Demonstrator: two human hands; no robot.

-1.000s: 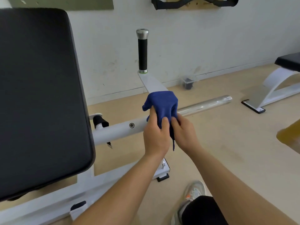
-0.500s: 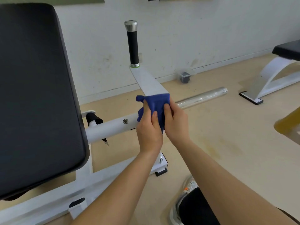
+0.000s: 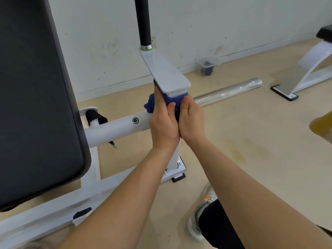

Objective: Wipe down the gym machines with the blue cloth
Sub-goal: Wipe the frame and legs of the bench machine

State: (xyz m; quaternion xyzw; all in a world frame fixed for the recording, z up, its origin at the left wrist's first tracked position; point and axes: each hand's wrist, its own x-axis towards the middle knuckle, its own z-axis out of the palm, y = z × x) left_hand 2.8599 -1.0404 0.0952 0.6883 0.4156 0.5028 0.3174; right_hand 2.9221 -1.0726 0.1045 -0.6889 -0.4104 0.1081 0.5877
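Bright, even, soft light; can't tell where it comes from. No hard shadows. Black pad [image 3: 32, 97] very dark, almost no surface detail. Soft shade on the floor [image 3: 251, 141] just below the pad. Right of the pad: strong glare streaks on the chrome bar [image 3: 228, 92]; blue cloth [image 3: 177, 99] dark, folds hard to read. Far right of the pad, a yellow blob [image 3: 321, 123], blurred. Wide-angle bend: pad edge and wall [image 3: 197, 24] baseline curve. Slightly soft overall.

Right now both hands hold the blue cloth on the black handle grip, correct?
No. In the head view the left hand and right hand hold the blue cloth on the white frame just under the flat plate; the black handle grip stands above, untouched.
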